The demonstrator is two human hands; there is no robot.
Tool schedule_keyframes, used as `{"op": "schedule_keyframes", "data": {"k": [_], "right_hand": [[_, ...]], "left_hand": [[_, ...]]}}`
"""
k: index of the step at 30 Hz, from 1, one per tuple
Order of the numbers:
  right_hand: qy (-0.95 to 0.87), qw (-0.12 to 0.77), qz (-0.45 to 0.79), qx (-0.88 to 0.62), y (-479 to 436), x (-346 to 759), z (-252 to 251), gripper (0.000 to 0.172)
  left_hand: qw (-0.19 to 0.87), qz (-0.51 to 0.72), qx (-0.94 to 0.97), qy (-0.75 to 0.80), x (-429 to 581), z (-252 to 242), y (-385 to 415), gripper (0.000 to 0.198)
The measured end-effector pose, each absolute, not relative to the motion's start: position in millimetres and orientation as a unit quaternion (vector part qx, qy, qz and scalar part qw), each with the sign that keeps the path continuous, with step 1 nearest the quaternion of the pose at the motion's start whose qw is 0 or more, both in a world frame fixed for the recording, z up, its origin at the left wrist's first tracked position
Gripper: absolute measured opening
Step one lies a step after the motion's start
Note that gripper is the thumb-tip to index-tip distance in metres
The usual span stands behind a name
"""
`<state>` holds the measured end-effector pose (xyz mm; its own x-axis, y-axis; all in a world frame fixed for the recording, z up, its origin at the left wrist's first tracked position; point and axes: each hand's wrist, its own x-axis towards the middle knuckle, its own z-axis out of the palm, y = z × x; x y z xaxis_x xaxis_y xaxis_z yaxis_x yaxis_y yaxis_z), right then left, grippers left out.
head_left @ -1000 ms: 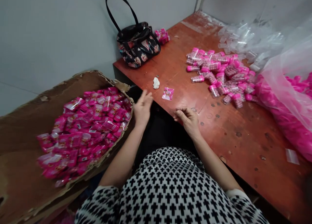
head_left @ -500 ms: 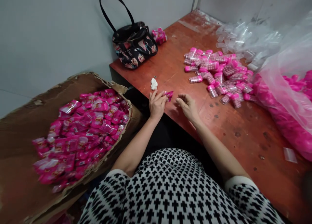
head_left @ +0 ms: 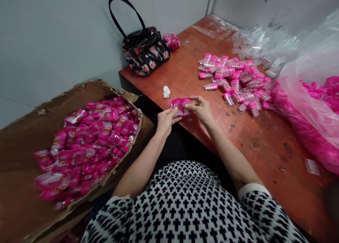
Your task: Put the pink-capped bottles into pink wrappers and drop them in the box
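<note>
A small flat pink packet is stretched between my hands above the near edge of the table. It may be one wrapper or two overlapping ones; I cannot tell which. My left hand pinches its left side between thumb and fingers. On its right side, the thumb and fingers of my right hand close on the packet. Just behind it on the tabletop lies a crumpled white lump.
To the left, a torn cardboard box holds a heap of filled pink packets. Pink-capped tubes of small balls lie piled on the red-brown table. Clear tubes, a bag of pink caps and a flowered handbag surround them.
The packet is spread out and shows more of its surface. My right hand, apart from it before, has moved left onto it. My left hand has shifted slightly toward my body.
</note>
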<state>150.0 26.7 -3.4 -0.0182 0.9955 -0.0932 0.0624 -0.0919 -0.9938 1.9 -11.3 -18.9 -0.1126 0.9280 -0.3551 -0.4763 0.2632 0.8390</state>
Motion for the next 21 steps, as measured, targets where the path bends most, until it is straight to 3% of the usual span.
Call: {"op": "schedule_keyframes", "data": {"k": [5,7,11,14,18,21], "right_hand": [[-0.642,0.318,0.272,-0.643,37.1,160.8,-15.6,0.036],[-0.668,0.319,0.217,-0.636,35.8,160.4,-15.7,0.036],[-0.61,0.434,0.405,-0.524,26.0,148.5,-10.2,0.043],[-0.568,0.443,0.508,-0.472,20.3,141.1,-7.7,0.041],[-0.608,0.368,0.515,-0.479,23.3,146.5,0.4,0.033],[-0.678,0.295,0.4,-0.542,44.1,158.9,11.9,0.025]], "left_hand": [[0.638,0.555,0.162,0.508,-4.5,-16.8,-12.8,0.016],[0.646,0.554,0.145,0.505,-2.1,-14.1,-14.3,0.014],[0.663,0.541,0.154,0.494,8.0,-8.4,-17.8,0.015],[0.685,0.523,0.182,0.473,12.9,-6.8,-20.0,0.025],[0.669,0.523,0.229,0.476,11.2,-8.8,-19.3,0.033],[0.639,0.523,0.247,0.507,9.1,-11.5,-17.7,0.032]]}}
